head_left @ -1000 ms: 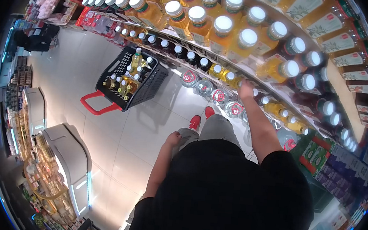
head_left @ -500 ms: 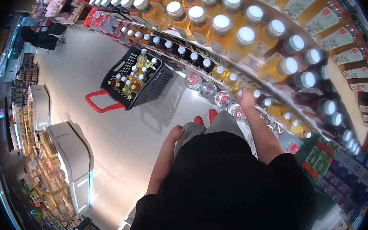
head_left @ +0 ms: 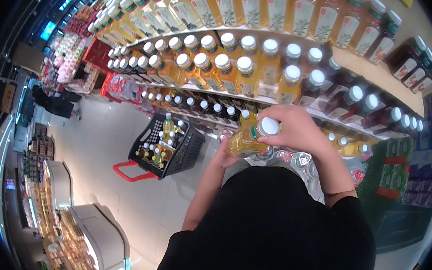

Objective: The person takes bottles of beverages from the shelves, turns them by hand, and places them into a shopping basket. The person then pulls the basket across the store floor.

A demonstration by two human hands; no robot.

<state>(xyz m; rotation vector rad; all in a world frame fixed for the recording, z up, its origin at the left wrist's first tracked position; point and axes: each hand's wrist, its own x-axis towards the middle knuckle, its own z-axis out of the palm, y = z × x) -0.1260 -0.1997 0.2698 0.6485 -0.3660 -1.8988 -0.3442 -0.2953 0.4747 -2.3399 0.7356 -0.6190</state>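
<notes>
A yellow bottle (head_left: 246, 140) with a white cap and green neck band is tilted in front of my body. My right hand (head_left: 293, 127) is wrapped round its top near the cap. Below, my left hand (head_left: 224, 156) is against the bottle's lower part, its fingers partly hidden behind it. Shelves (head_left: 339, 118) with rows of white-capped bottles of yellow and dark liquid stand just beyond both hands. On the floor to the left, a black basket (head_left: 187, 150) with a red handle (head_left: 137, 172) holds several bottles.
Large clear bottles with red handles (head_left: 358, 177) stand under the lowest shelf. Green and purple packs (head_left: 395, 167) are stacked at the right. Grey display counters (head_left: 97, 232) are at the lower left. A person in dark clothes (head_left: 56, 103) is farther off at the left.
My right hand has brought a yellow bottle up from the lower shelf towards my body. My left hand has risen to meet it. The view has tilted up, showing more of the upper shelf.
</notes>
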